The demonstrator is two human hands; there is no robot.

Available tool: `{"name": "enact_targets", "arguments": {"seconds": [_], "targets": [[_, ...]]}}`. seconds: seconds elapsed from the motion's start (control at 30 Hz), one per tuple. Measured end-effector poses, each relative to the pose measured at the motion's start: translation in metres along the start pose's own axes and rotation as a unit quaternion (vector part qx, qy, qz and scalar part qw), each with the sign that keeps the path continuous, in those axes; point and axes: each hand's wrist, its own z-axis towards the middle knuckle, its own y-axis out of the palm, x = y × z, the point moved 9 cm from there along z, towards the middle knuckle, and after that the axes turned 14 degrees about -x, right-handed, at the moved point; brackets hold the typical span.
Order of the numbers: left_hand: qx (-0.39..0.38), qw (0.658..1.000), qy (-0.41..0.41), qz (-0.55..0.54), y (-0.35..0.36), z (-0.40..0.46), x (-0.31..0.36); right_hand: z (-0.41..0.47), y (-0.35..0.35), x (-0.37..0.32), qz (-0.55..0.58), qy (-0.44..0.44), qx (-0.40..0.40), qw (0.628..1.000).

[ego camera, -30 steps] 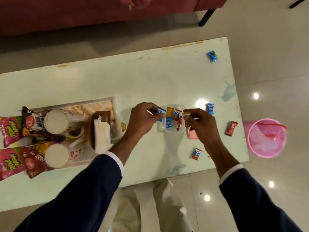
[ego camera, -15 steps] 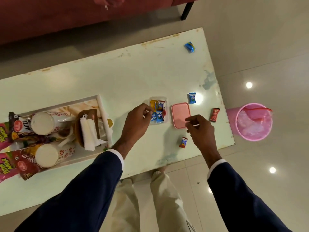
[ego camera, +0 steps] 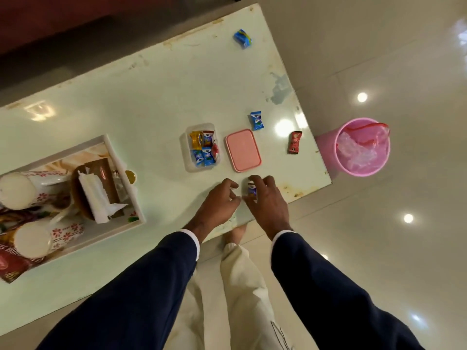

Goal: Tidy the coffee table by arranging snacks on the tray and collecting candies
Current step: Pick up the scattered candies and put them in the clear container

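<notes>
3 loose candies remain on the coffee table (ego camera: 151,102) outside the clear container (ego camera: 187,157): a blue candy (ego camera: 242,38) at 12 o'clock near the far edge, a blue-and-white candy (ego camera: 256,120) just beyond the pink lid (ego camera: 243,150), and a red candy (ego camera: 294,142) at 3 o'clock from the lid, near the table's right edge.

The step in hand appears to be candy collection. The right hand (ego camera: 267,200) sits at the near edge, at 6 o'clock from the lid, with its fingertips (ego camera: 255,181) curled around a small wrapped candy (ego camera: 251,189); the grip looks closed on it. The left hand (ego camera: 218,204) is just beside it, fingers loosely bent and holding nothing visible.

The next move likely calls for carrying this candy toward 11 o'clock and dropping it into the container, which stands open.

Contents: the container holds about 6 wrapped candies, orange, blue and red. The tray (ego camera: 106,145) at 9 o'clock holds 2 floral mugs (ego camera: 32,238), a napkin holder (ego camera: 96,188) and snack packets (ego camera: 12,263). The pink bin (ego camera: 362,147) on the floor holds a clear liner.
</notes>
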Motion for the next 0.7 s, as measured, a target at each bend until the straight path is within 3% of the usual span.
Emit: {"name": "enact_targets", "arguments": {"seconds": [0.1,0.2,0.27,0.37,0.47,0.57,0.7], "targets": [[0.036,0.996,0.050,0.060,-0.008,-0.005,0.018,0.010,0.004,-0.008,-0.021,-0.010,-0.011,1.000],[0.072,0.984,0.121,0.109,-0.032,-0.005,0.050,0.019,0.000,0.009,0.164,0.023,-0.038,0.985],[0.080,0.976,0.153,0.130,-0.049,0.002,0.075,0.020,-0.004,0.028,0.362,0.066,-0.048,0.929],[0.105,0.963,0.179,0.173,-0.074,0.020,0.114,0.018,-0.019,0.053,0.482,0.096,-0.047,0.869],[0.120,0.944,0.187,0.244,-0.087,0.045,0.150,0.016,-0.031,0.075,0.534,0.100,-0.056,0.837],[0.107,0.906,0.142,0.384,-0.084,0.075,0.170,0.015,-0.042,0.087,0.542,0.093,-0.057,0.833],[0.058,0.876,0.132,0.461,-0.069,0.101,0.176,0.016,-0.047,0.089,0.565,0.067,-0.070,0.820]]}}
